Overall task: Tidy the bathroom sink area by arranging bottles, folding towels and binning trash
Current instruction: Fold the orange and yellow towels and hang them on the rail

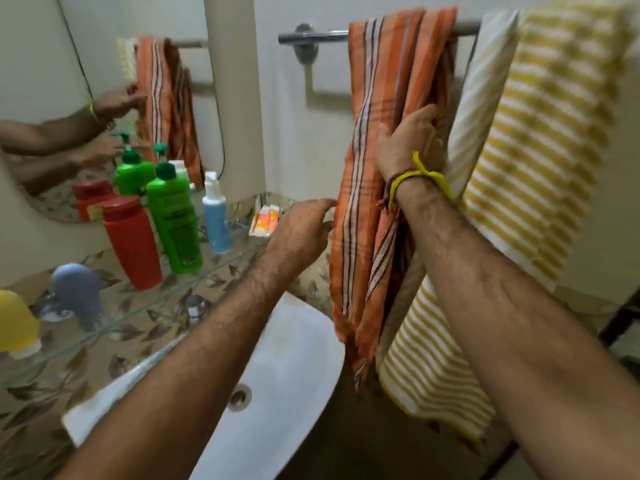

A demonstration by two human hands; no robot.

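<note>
An orange striped towel (377,109) hangs over the chrome towel rail (325,35) on the wall. My right hand (410,140) grips its right-hand fold about halfway down, fingers curled into the cloth. My left hand (301,230) hovers just left of the towel's lower edge, fingers relaxed and holding nothing. A yellow and white striped towel (540,140) hangs on the same rail to the right. On the glass shelf (166,303) stand a red bottle (133,242), a green pump bottle (175,216) and a blue and white bottle (216,216).
The white sink basin (291,375) lies below my arms. A chrome tap (195,306) stands behind it. A yellow bottle (17,323) and a grey-blue object (78,292) sit at the shelf's left. An orange and white pack (265,220) lies in the corner. The mirror (104,81) fills the upper left.
</note>
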